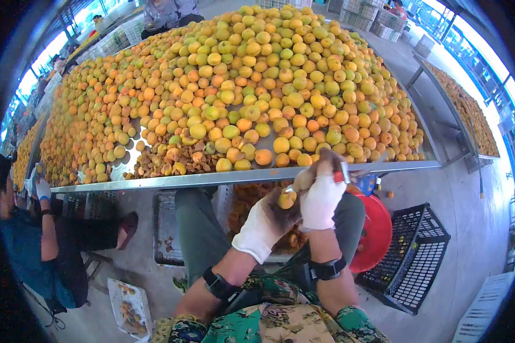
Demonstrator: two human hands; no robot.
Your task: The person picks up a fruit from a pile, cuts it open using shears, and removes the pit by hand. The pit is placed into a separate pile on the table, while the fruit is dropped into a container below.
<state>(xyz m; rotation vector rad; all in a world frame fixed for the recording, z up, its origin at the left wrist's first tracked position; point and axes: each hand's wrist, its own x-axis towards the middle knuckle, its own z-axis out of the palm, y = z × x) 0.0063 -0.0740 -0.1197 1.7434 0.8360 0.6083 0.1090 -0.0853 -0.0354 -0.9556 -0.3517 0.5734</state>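
My left hand (273,220), in a dirty white glove, is closed around a yellow-orange apricot (287,199) above my lap. Right beside it, my gloved right hand (321,191) is closed on a small red-handled tool (341,173), whose working end is mostly hidden by the fingers. The two hands meet just in front of the metal table's front edge (212,180). Beyond them rises a large heap of apricots (257,86). Brown, pulpy fruit scraps (180,160) lie near that edge, left of my hands.
Below my hands are orange fruit pieces (249,206). To the right stand a red basin (375,234) and a black crate (412,257). A metal tray (166,228) and a white tray (129,306) lie left. A co-worker (37,246) sits at far left.
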